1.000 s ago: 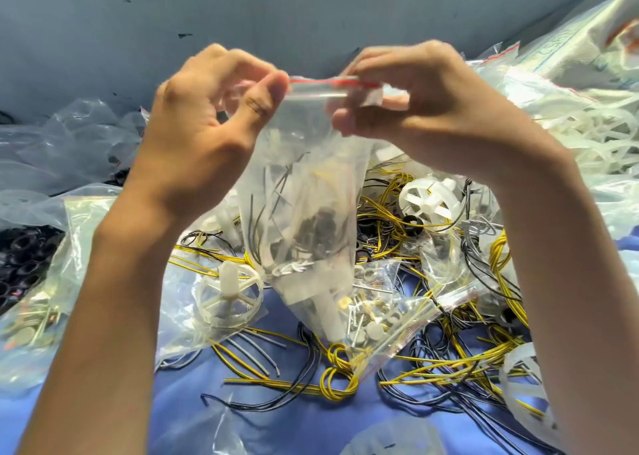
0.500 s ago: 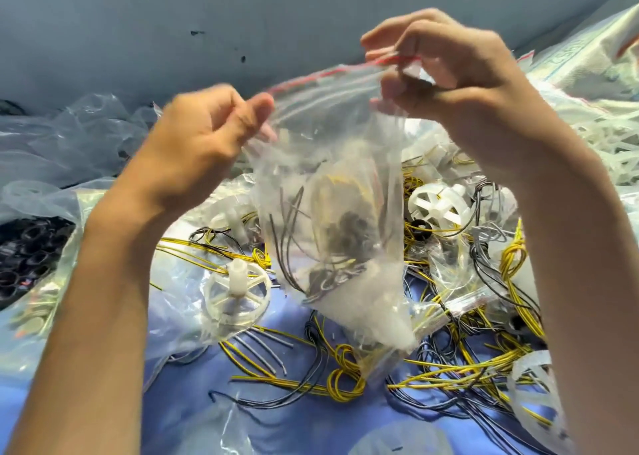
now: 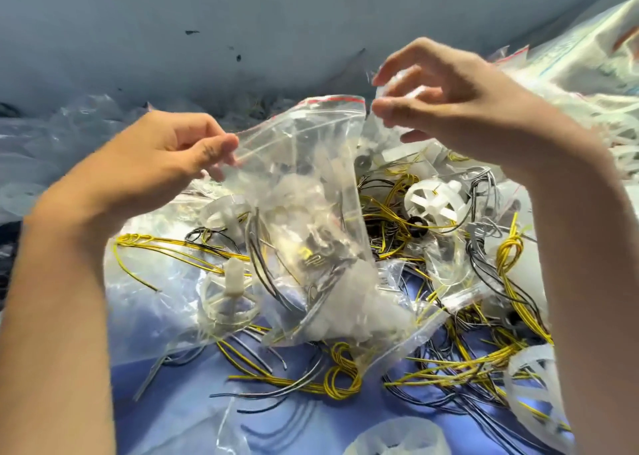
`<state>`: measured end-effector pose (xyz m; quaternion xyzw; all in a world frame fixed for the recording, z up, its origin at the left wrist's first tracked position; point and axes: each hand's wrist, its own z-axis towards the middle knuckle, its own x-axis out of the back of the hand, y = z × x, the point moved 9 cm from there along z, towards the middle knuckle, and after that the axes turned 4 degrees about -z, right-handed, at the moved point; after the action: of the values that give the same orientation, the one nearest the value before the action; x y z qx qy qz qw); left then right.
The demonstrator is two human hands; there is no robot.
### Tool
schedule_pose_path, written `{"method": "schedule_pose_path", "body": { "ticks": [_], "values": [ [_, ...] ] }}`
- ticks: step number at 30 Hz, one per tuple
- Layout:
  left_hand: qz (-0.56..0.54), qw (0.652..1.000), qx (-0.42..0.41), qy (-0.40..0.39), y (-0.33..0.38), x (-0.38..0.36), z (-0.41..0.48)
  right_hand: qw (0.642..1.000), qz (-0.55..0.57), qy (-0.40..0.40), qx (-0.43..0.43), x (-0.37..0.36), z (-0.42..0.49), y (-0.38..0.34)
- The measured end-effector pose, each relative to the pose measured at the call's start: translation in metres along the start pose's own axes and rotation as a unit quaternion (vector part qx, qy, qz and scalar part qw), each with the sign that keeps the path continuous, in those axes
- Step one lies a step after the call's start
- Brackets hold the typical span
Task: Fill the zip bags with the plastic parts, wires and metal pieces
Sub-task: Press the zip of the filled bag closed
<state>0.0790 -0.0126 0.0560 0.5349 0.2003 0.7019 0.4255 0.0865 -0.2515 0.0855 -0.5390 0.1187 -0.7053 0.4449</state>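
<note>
A clear zip bag (image 3: 311, 178) with a red strip at its mouth hangs tilted over the pile. Inside it are black wires, white plastic parts and small dark metal pieces. My left hand (image 3: 162, 164) pinches the bag's upper left corner between thumb and fingers. My right hand (image 3: 446, 102) hovers just right of the bag's top right corner with fingers loosely spread, apart from the bag. Below lie loose yellow wires (image 3: 342, 375), black wires (image 3: 276, 392) and a white plastic wheel (image 3: 432, 202).
The blue work surface (image 3: 179, 402) is strewn with empty and filled clear bags. A bagged white wheel (image 3: 231, 299) lies at left of centre. More white wheels (image 3: 532, 385) sit at lower right, a heap of bags (image 3: 587, 57) at upper right, and a grey wall (image 3: 242, 22) stands behind.
My right hand has let go of the bag's top edge and opened. My left hand has dropped lower with the corner, and the bag now tilts and sags toward the pile.
</note>
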Motion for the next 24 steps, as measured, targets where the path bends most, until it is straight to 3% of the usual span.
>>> {"method": "schedule_pose_path", "body": {
  "ticks": [2,7,14,20,24],
  "values": [
    [-0.007,1.000,-0.008,0.001,-0.001,-0.001,0.001,0.999,-0.024,0.025,0.004,0.000,0.003,-0.001],
    [0.001,0.996,-0.067,0.063,0.009,0.008,0.004,0.995,-0.087,-0.041,0.006,-0.015,0.003,0.002],
    [0.002,0.994,-0.089,0.070,0.011,0.013,0.003,0.998,-0.067,-0.007,0.017,-0.009,0.005,-0.002],
    [-0.013,0.997,-0.074,0.004,-0.002,0.015,-0.002,0.998,-0.030,0.043,0.032,0.000,0.003,-0.010],
    [-0.028,0.993,-0.098,0.052,0.002,0.026,-0.005,0.995,0.049,0.077,0.028,0.005,0.002,-0.009]
  ]
}}
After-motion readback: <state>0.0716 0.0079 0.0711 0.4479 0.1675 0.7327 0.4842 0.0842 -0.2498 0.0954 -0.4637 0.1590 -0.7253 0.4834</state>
